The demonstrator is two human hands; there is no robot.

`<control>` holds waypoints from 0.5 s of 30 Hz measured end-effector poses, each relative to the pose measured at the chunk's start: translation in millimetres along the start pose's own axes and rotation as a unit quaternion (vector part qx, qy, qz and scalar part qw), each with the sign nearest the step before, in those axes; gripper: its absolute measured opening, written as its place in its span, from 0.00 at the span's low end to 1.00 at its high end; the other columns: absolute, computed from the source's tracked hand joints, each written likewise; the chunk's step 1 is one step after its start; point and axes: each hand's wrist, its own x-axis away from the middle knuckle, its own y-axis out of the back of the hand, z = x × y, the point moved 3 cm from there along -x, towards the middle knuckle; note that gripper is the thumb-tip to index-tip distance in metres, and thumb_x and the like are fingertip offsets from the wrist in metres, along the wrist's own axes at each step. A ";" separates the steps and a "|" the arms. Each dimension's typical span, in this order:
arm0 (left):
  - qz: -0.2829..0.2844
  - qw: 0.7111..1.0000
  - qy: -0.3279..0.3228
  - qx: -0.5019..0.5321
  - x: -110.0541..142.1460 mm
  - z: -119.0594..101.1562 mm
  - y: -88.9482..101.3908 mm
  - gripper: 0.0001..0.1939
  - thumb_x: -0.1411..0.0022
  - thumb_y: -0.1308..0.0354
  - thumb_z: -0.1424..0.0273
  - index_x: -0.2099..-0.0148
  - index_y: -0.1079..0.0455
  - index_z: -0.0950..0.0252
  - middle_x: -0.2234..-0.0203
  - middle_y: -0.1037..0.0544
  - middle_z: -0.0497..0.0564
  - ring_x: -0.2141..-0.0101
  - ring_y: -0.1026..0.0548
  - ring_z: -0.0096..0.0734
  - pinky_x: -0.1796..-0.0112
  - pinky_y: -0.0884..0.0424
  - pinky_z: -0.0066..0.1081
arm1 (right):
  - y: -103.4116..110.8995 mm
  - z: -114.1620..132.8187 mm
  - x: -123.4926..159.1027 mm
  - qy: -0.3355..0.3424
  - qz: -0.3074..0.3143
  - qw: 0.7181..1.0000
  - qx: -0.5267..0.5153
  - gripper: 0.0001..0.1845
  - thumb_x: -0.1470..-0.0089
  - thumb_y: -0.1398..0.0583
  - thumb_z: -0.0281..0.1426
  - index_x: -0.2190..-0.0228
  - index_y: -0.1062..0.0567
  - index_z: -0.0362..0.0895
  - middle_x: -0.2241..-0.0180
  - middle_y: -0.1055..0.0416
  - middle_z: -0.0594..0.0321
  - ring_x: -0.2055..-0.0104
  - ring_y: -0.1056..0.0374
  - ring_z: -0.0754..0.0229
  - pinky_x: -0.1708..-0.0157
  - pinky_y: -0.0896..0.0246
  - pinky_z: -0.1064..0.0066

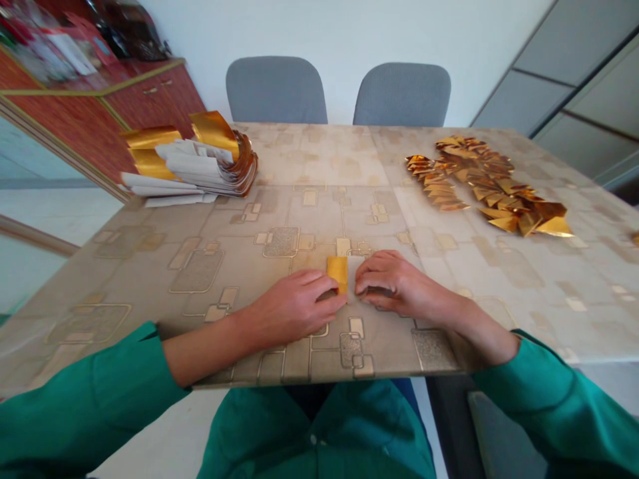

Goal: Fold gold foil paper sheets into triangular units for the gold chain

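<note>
A small sheet of paper (344,276), gold foil on one side and white on the other, stands folded between my two hands at the middle of the table's near part. My left hand (294,307) pinches its gold part, and my right hand (399,283) presses its white part from the other side. Further left lies a loose stack of white-backed gold foil sheets (214,163), some curling upward. Many small folded gold foil pieces (492,186) lie in rows at the right, out of reach of both hands' present spot.
The table's patterned beige cover (200,269) runs out to a near edge just past my wrists. Two grey chairs (276,90) stand beyond the far edge, and a red wooden cabinet (154,100) stands at the back left.
</note>
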 end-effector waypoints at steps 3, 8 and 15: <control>0.012 1.000 0.010 0.010 2.8 -1.3 -1.5 0.15 0.31 0.44 0.67 0.46 0.30 0.67 0.53 0.26 0.59 0.56 0.27 0.42 0.55 0.26 0.41 | 2.0 -4.4 -4.2 -0.002 -0.007 0.999 -0.054 0.07 0.37 0.40 0.32 0.67 0.25 0.44 0.67 0.25 0.62 0.63 0.32 0.61 0.58 0.42 0.66; -0.001 0.999 0.003 0.045 2.7 -1.6 -1.8 0.13 0.31 0.46 0.70 0.47 0.29 0.69 0.53 0.25 0.58 0.55 0.27 0.41 0.52 0.27 0.40 | -2.9 -12.6 -7.8 -0.035 -0.036 0.997 -0.060 0.08 0.39 0.37 0.34 0.70 0.25 0.44 0.72 0.27 0.65 0.67 0.33 0.62 0.62 0.44 0.68; -0.004 0.998 0.009 0.068 2.6 -3.1 -3.8 0.15 0.31 0.47 0.70 0.45 0.31 0.71 0.55 0.25 0.59 0.53 0.27 0.42 0.51 0.28 0.41 | -14.8 -18.2 -5.1 -0.099 -0.056 0.993 -0.024 0.08 0.42 0.36 0.33 0.72 0.26 0.44 0.72 0.29 0.65 0.67 0.36 0.61 0.61 0.48 0.66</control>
